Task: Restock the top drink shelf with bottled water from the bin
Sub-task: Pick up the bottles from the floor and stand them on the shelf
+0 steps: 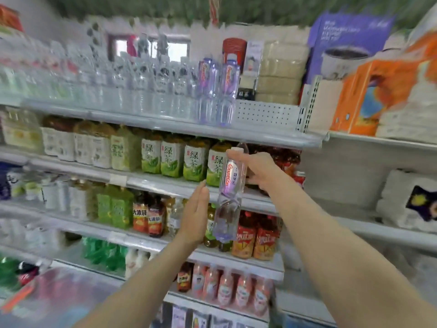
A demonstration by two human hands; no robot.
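Water bottle held below the white metal top shelf [165,125].
We see a row of clear plastic bottles [142,91] standing along that shelf. Our right hand [260,171] curls round the upper part of a clear purple-labelled water bottle [230,185], cap up, just under the shelf edge. Our left hand [195,216], fingers straight, lies just beside it; we cannot tell whether they touch.

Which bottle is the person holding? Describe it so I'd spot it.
Look under the top drink shelf, before the green tea bottles. The right hand grips a clear water bottle near its white cap; unlike every other drink, it stands on no shelf.
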